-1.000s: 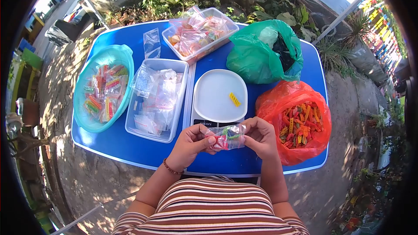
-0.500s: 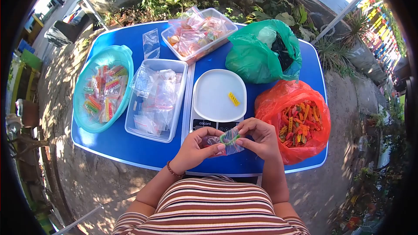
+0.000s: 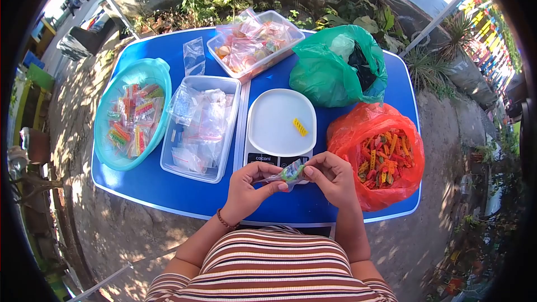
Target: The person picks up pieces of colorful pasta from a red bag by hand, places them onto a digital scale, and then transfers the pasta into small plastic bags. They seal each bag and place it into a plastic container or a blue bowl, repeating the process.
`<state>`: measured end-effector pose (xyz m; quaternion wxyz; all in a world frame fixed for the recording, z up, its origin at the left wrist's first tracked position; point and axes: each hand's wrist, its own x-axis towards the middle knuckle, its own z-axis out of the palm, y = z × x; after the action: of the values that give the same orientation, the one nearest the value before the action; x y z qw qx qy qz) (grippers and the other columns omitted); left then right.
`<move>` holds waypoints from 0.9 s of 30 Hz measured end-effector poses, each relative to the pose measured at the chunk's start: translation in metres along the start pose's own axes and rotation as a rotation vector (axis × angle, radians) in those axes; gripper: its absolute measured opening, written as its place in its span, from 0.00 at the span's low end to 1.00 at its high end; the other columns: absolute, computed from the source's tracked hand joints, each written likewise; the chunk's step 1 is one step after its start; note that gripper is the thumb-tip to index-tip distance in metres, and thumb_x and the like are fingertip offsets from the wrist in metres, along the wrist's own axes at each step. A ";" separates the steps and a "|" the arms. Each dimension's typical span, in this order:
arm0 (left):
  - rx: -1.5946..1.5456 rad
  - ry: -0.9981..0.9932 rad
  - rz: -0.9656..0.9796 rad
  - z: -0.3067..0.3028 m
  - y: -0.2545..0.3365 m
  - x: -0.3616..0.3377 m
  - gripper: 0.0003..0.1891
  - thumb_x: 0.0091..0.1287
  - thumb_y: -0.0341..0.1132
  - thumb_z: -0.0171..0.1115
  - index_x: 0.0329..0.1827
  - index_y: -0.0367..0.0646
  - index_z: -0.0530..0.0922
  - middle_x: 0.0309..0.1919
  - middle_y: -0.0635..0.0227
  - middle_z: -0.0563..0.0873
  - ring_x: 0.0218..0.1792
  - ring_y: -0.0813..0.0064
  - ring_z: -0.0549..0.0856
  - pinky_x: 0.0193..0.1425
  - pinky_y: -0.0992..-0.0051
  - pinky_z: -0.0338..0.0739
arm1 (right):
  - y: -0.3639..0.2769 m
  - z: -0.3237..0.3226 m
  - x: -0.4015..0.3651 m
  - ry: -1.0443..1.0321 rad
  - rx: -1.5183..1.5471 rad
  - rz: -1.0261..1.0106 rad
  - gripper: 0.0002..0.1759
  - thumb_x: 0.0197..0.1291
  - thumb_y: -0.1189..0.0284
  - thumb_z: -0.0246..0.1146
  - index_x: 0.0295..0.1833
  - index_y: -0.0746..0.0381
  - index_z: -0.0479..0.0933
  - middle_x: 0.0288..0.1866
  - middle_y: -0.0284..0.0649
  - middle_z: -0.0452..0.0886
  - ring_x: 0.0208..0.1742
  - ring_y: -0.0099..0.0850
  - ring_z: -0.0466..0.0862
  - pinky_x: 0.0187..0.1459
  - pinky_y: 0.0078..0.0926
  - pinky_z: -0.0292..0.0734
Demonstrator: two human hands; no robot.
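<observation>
Both my hands hold a small clear plastic bag (image 3: 291,173) just in front of a kitchen scale (image 3: 263,160). Something green shows in the bag; its exact shape is blurred. My left hand (image 3: 250,186) pinches the bag's left side between thumb and fingers. At the other side, the fingertips of my right hand (image 3: 334,179) are closed on the plastic. One yellow ridged spiral piece (image 3: 300,127) lies on the scale's white tray (image 3: 271,114). To the right, an open red plastic bag (image 3: 349,128) holds many red, orange and yellow pieces (image 3: 386,156).
A turquoise basin (image 3: 103,134) of filled packets stands at the far left of the blue table (image 3: 151,190). Beside it is a plastic box (image 3: 168,162) of clear bags. Farther back are another packed box (image 3: 257,70) and a green plastic bag (image 3: 313,78).
The small bag has tilted and been shifted slightly upward between my fingers. My right hand has moved a little. The yellow piece stays on the scale tray.
</observation>
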<state>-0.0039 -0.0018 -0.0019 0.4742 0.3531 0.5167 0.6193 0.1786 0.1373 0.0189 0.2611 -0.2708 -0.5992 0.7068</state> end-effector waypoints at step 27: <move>-0.075 -0.182 -0.201 0.007 0.006 -0.001 0.18 0.78 0.39 0.65 0.62 0.33 0.82 0.41 0.67 0.90 0.38 0.84 0.86 0.45 0.80 0.83 | 0.006 0.004 -0.001 0.014 -0.127 -0.292 0.08 0.57 0.89 0.71 0.42 0.70 0.85 0.44 0.44 0.87 0.45 0.27 0.90 0.46 0.21 0.88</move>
<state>0.0014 -0.0010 0.0054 0.5915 0.3362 0.4811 0.5529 0.1761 0.1332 0.0138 0.3476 -0.2017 -0.6738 0.6200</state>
